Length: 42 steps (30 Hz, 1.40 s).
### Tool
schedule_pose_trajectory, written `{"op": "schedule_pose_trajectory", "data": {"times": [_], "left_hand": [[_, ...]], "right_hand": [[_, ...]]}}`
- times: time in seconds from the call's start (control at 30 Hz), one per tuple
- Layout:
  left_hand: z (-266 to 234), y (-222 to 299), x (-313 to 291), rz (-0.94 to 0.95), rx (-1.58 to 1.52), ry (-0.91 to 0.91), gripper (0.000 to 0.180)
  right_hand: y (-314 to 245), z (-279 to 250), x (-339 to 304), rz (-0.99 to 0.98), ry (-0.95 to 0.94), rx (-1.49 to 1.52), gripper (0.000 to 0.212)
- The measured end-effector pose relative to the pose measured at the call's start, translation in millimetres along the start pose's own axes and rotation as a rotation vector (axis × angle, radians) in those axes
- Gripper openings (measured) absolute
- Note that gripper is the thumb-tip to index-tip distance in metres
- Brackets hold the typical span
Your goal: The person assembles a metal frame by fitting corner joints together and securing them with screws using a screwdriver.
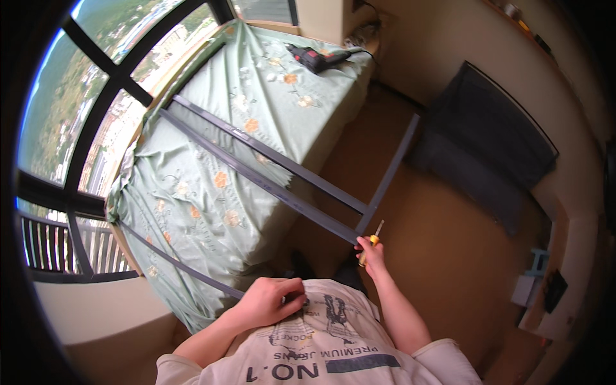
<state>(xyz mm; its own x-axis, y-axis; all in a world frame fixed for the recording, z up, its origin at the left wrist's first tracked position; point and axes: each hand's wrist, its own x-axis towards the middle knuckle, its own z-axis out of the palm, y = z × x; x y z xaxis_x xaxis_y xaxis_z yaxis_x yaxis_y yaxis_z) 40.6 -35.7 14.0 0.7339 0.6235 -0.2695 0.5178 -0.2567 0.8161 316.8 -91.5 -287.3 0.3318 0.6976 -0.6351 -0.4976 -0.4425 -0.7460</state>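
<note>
My right hand (pixel 371 255) is closed round a screwdriver (pixel 374 239) with a yellow handle, its thin shaft pointing up and away. It is beside the near corner of a dark grey metal frame (pixel 269 186), and I cannot tell whether the fingers also touch the metal. Two long parallel bars of the frame rest on the cloth and reach past its edge to a crosswise bar (pixel 393 170). Close to my shirt front, my left hand (pixel 273 301) has its fingers curled in; whatever they hold, if anything, is hidden.
A pale green floral cloth (pixel 212 170) covers a raised surface by the windows. A black and red power drill (pixel 314 59) lies at its far end. Another grey bar (pixel 179 260) slants across the near left. Dark fabric (pixel 481 135) leans against the right wall above brown floor (pixel 430 256).
</note>
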Motion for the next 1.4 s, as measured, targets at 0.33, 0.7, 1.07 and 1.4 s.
{"op": "schedule_pose_trajectory", "data": {"times": [0.33,0.7,1.07,1.4], "left_hand": [[35.6,-46.7,38.4,-0.065,0.190,-0.043,0.018],[127.9,-169.6,67.0,-0.164,0.220,-0.073,0.025],[155.3,-204.6,76.2,-0.242,0.271,-0.060,0.031],[169.7,-214.3,71.8,-0.311,0.262,-0.047,0.031]], "right_hand": [[-0.3,0.9,0.1,0.026,0.055,0.011,0.022],[-12.8,-0.8,-8.1,0.079,0.015,-0.129,0.021],[-18.1,-0.8,-4.1,0.134,0.011,-0.113,0.022],[-12.2,-2.2,-6.2,0.186,0.051,-0.064,0.019]]}}
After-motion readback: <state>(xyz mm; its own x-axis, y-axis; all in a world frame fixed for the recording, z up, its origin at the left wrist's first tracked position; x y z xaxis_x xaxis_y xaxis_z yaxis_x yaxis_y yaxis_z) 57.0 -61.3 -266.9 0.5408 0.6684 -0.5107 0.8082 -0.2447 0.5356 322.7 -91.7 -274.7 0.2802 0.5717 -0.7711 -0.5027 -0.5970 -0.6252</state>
